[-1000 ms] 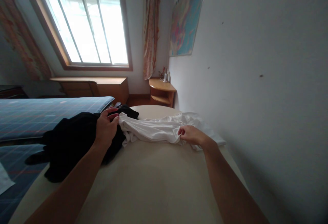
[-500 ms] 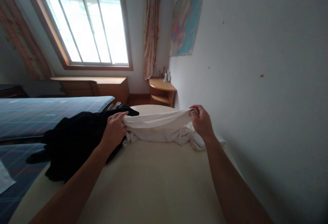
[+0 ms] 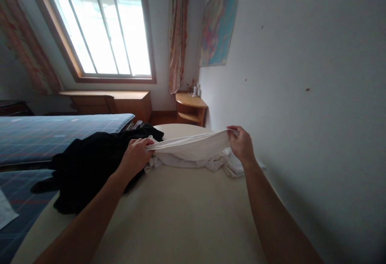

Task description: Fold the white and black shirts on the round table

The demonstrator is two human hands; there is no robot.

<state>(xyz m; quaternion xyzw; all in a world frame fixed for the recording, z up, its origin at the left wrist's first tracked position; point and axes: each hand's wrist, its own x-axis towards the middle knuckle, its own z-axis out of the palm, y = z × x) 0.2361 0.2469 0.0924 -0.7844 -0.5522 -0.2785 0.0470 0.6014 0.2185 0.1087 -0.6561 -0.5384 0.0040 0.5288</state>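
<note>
A white cloth (image 3: 193, 148) is stretched between my two hands, its upper edge pulled fairly straight and its lower part bunched on the pale round table (image 3: 187, 215). My left hand (image 3: 137, 155) pinches one end of that edge, beside a heap of black fabric (image 3: 90, 163). The other end is gripped by my right hand (image 3: 241, 143), slightly higher and near the wall. More white fabric (image 3: 237, 165) lies crumpled on the table below my right hand; whether it belongs to the same cloth I cannot tell.
A blue plaid mattress (image 3: 60, 129) lies to the left, beyond the black heap. The white wall (image 3: 316, 135) runs close along the table's right side. A wooden corner shelf (image 3: 191, 101) and a wooden desk (image 3: 132, 103) stand at the back, below the window.
The cloth's upper edge has drawn tighter and narrower, and now slopes up to the right. My right hand has moved slightly right, my left hand slightly lower and to the right.
</note>
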